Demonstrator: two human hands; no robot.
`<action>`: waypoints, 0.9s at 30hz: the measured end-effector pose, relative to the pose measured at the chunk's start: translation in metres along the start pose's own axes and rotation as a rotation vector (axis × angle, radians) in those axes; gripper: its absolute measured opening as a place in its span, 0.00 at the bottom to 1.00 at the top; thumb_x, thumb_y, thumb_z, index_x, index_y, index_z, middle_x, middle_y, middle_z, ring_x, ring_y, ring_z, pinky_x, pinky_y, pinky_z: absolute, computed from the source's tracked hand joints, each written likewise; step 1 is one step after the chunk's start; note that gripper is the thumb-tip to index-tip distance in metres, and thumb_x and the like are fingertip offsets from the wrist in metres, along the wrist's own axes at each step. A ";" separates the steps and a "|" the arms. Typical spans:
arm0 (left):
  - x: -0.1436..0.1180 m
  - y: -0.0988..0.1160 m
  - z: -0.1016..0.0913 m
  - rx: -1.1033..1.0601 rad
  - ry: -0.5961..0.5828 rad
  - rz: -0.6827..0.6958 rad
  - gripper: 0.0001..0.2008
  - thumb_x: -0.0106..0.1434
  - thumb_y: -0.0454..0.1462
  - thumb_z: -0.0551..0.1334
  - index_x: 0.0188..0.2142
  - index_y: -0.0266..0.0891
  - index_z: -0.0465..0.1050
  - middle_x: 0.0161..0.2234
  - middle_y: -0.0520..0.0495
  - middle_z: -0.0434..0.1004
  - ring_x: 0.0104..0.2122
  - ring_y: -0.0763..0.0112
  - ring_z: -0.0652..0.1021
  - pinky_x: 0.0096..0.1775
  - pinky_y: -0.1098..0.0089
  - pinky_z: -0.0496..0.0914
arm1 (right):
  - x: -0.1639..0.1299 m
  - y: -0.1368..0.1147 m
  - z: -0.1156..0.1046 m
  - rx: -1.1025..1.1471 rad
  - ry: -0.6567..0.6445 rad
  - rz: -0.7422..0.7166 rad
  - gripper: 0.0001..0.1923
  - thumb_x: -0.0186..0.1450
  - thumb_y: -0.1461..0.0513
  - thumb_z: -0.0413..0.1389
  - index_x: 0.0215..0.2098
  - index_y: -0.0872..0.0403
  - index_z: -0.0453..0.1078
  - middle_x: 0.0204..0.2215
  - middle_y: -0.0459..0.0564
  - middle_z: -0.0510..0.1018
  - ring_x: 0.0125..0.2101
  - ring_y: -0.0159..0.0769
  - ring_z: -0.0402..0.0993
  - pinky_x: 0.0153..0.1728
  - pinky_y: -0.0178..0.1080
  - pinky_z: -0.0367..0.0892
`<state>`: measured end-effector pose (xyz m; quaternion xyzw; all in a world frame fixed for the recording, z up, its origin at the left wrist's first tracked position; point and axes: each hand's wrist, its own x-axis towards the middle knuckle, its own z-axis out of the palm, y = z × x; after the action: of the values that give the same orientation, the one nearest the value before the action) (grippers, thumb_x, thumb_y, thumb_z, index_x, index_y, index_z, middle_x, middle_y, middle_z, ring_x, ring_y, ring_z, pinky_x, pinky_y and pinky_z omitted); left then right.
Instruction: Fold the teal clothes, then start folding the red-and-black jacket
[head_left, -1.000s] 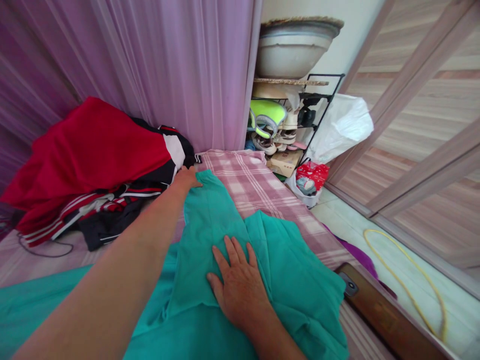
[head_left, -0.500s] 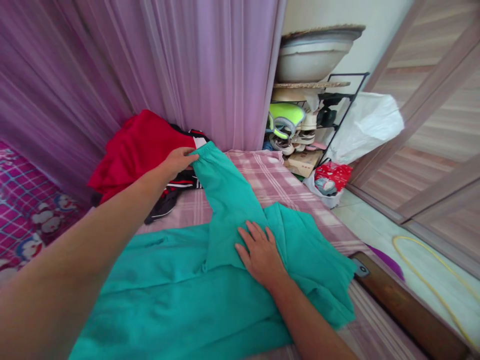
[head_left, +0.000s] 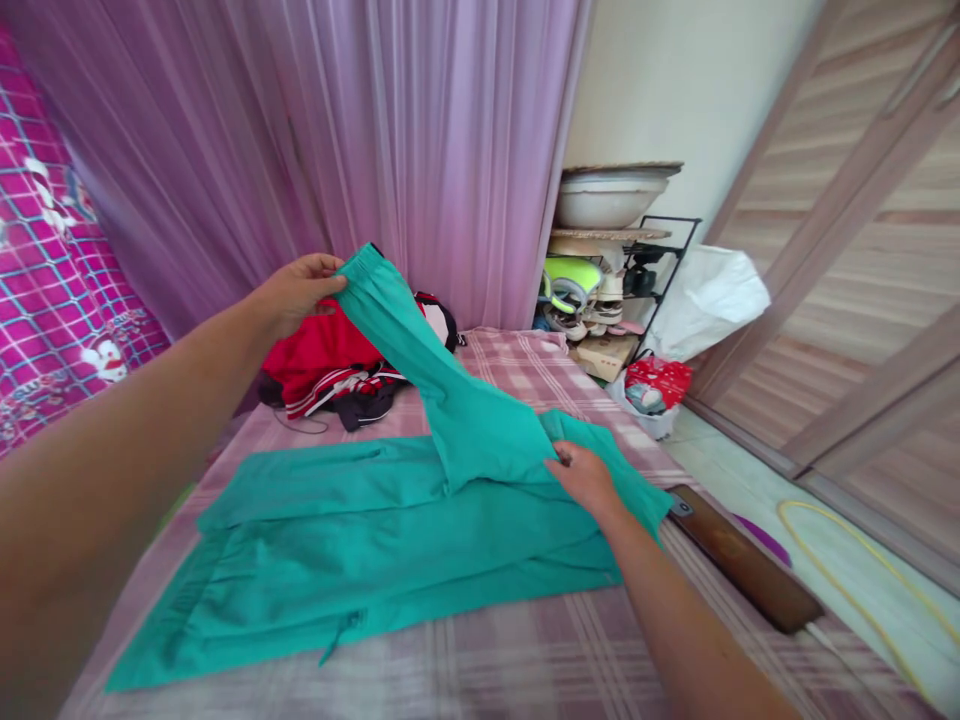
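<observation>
A teal jacket (head_left: 420,540) lies spread over the bed, its gathered hem toward the left and a zip pull (head_left: 341,635) hanging from the near side. One sleeve (head_left: 442,370) slants up off the rest of the garment. My left hand (head_left: 307,285) pinches this sleeve at its elastic cuff, raised above the bed. Lower and to the right, my right hand (head_left: 585,475) grips the sleeve's edge near the shoulder, its fingers curled around the fabric. Part of the jacket's far right side lies beneath and behind the right hand.
Behind the sleeve lie a red garment (head_left: 322,345) and dark striped clothing (head_left: 367,405). A phone (head_left: 742,555) with a cable rests by the bed's right edge. Purple curtains (head_left: 450,150) hang behind. A shoe rack (head_left: 667,270), a white bag (head_left: 712,295) and a wardrobe (head_left: 847,300) stand beyond.
My left hand has lifted the cuff up and left. My right hand, flat on the fabric before, has shifted right and now grips the sleeve edge. The view has tilted up.
</observation>
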<state>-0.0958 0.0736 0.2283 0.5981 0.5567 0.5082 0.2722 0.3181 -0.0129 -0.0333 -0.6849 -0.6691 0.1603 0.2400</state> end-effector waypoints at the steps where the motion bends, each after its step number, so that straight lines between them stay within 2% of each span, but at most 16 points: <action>1: -0.002 0.007 -0.004 0.008 0.026 0.006 0.06 0.62 0.32 0.63 0.39 0.41 0.70 0.31 0.57 0.75 0.31 0.79 0.74 0.39 0.72 0.72 | -0.001 -0.002 -0.005 -0.025 0.028 -0.010 0.15 0.63 0.61 0.54 0.46 0.50 0.77 0.36 0.49 0.82 0.38 0.41 0.77 0.39 0.39 0.69; 4: -0.009 0.026 -0.012 0.005 0.078 0.017 0.07 0.63 0.31 0.61 0.41 0.40 0.70 0.30 0.56 0.73 0.28 0.80 0.72 0.36 0.74 0.71 | -0.012 -0.021 -0.014 -0.094 0.243 -0.091 0.21 0.63 0.64 0.53 0.54 0.53 0.74 0.48 0.55 0.80 0.48 0.44 0.75 0.48 0.43 0.68; 6: -0.013 0.035 -0.012 0.008 0.080 0.041 0.08 0.63 0.30 0.61 0.43 0.39 0.69 0.30 0.55 0.73 0.28 0.80 0.71 0.35 0.75 0.71 | -0.025 -0.046 -0.012 -0.120 0.356 -0.260 0.21 0.66 0.64 0.50 0.56 0.55 0.73 0.54 0.57 0.77 0.54 0.46 0.71 0.54 0.46 0.65; 7: -0.014 0.039 -0.010 0.015 0.077 0.058 0.08 0.64 0.30 0.60 0.43 0.38 0.69 0.30 0.55 0.73 0.28 0.80 0.71 0.35 0.75 0.72 | -0.032 -0.062 -0.009 -0.120 0.373 -0.364 0.20 0.68 0.64 0.48 0.55 0.55 0.74 0.54 0.57 0.77 0.55 0.45 0.70 0.56 0.46 0.63; 10: -0.016 0.049 -0.004 0.060 0.095 0.091 0.07 0.64 0.30 0.60 0.42 0.37 0.69 0.29 0.55 0.71 0.27 0.80 0.71 0.34 0.76 0.71 | -0.047 -0.116 0.011 -0.132 0.247 -0.622 0.21 0.70 0.65 0.45 0.56 0.54 0.74 0.57 0.55 0.75 0.56 0.41 0.69 0.60 0.44 0.60; 11: -0.016 0.053 -0.002 0.080 0.116 0.094 0.06 0.63 0.30 0.60 0.41 0.37 0.70 0.28 0.55 0.70 0.26 0.80 0.70 0.33 0.76 0.70 | -0.049 -0.135 0.020 -0.144 0.208 -0.632 0.22 0.71 0.65 0.45 0.59 0.55 0.72 0.60 0.56 0.72 0.59 0.42 0.66 0.61 0.44 0.59; 13: -0.014 0.060 0.003 0.125 0.174 0.094 0.05 0.63 0.30 0.60 0.39 0.36 0.71 0.26 0.56 0.68 0.24 0.81 0.68 0.32 0.76 0.68 | -0.049 -0.168 0.038 -0.186 0.139 -0.541 0.24 0.72 0.61 0.48 0.64 0.58 0.66 0.65 0.60 0.66 0.62 0.47 0.62 0.60 0.49 0.60; 16: -0.010 0.071 0.010 0.210 0.222 0.106 0.03 0.62 0.31 0.60 0.35 0.36 0.73 0.23 0.56 0.65 0.23 0.80 0.65 0.32 0.75 0.68 | -0.045 -0.200 0.059 -0.240 -0.009 -0.547 0.24 0.72 0.54 0.50 0.63 0.56 0.67 0.65 0.60 0.66 0.64 0.50 0.59 0.61 0.56 0.57; 18: -0.007 0.076 0.016 0.253 0.232 0.119 0.03 0.62 0.32 0.61 0.35 0.36 0.73 0.23 0.56 0.65 0.24 0.79 0.65 0.33 0.74 0.68 | -0.045 -0.207 0.066 -0.252 -0.046 -0.556 0.24 0.72 0.53 0.51 0.61 0.54 0.68 0.64 0.60 0.67 0.63 0.49 0.60 0.60 0.56 0.58; 21: -0.004 0.077 0.025 0.255 0.243 0.119 0.06 0.62 0.33 0.62 0.40 0.36 0.73 0.27 0.53 0.70 0.25 0.79 0.67 0.35 0.73 0.69 | -0.048 -0.201 0.067 -0.251 -0.021 -0.535 0.24 0.72 0.53 0.50 0.61 0.54 0.67 0.64 0.60 0.68 0.61 0.48 0.63 0.57 0.52 0.61; 24: -0.001 0.072 0.029 0.220 0.214 0.116 0.08 0.63 0.32 0.61 0.43 0.36 0.72 0.34 0.51 0.74 0.27 0.80 0.68 0.35 0.73 0.69 | -0.048 -0.179 0.056 -0.230 0.018 -0.558 0.20 0.73 0.54 0.48 0.59 0.51 0.70 0.61 0.56 0.71 0.60 0.45 0.64 0.57 0.48 0.60; 27: 0.001 0.062 0.024 0.196 0.157 0.117 0.07 0.65 0.32 0.61 0.43 0.38 0.71 0.35 0.52 0.74 0.26 0.80 0.68 0.34 0.75 0.68 | -0.034 -0.147 0.033 -0.208 0.112 -0.452 0.18 0.72 0.59 0.47 0.55 0.51 0.73 0.55 0.55 0.76 0.55 0.44 0.69 0.55 0.47 0.61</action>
<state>-0.0494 0.0656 0.2759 0.6117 0.5873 0.5118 0.1379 0.1752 -0.0444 0.0159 -0.5469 -0.8037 -0.0054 0.2346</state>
